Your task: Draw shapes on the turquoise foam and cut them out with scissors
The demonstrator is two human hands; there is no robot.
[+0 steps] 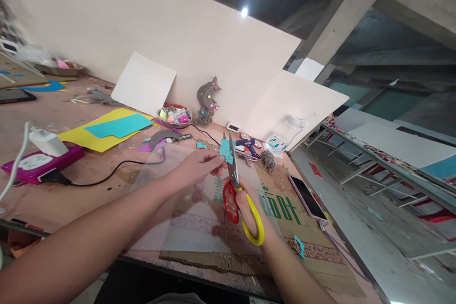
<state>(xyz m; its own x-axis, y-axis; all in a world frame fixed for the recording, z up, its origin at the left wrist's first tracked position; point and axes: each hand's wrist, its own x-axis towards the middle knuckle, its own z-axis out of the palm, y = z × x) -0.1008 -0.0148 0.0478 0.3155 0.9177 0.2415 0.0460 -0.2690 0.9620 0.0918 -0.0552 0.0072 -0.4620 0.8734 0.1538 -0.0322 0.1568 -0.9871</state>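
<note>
Between the thumb and fingers of my left hand (204, 165) is a small piece of turquoise paper (226, 148) with outlines drawn on it. My right hand (245, 204) grips a pair of scissors (233, 173) with one red and one yellow handle. The blades are parted and point away from me, with the paper at the blades. Below both hands lie a translucent sheet (185, 218) and a printed cardboard piece (285, 185). A turquoise scrap (299, 246) rests on the cardboard near my right forearm, and another scrap (201, 145) lies beyond my left hand.
On the left are a purple power strip (67, 159) with a white charger (48, 141), and yellow (99, 140) and turquoise sheets (121, 126). Farther back are a bowl of clay (174, 116) and a grey moon ornament (209, 97). A glue gun (248, 146), twine (268, 160) and phone (308, 197) lie right.
</note>
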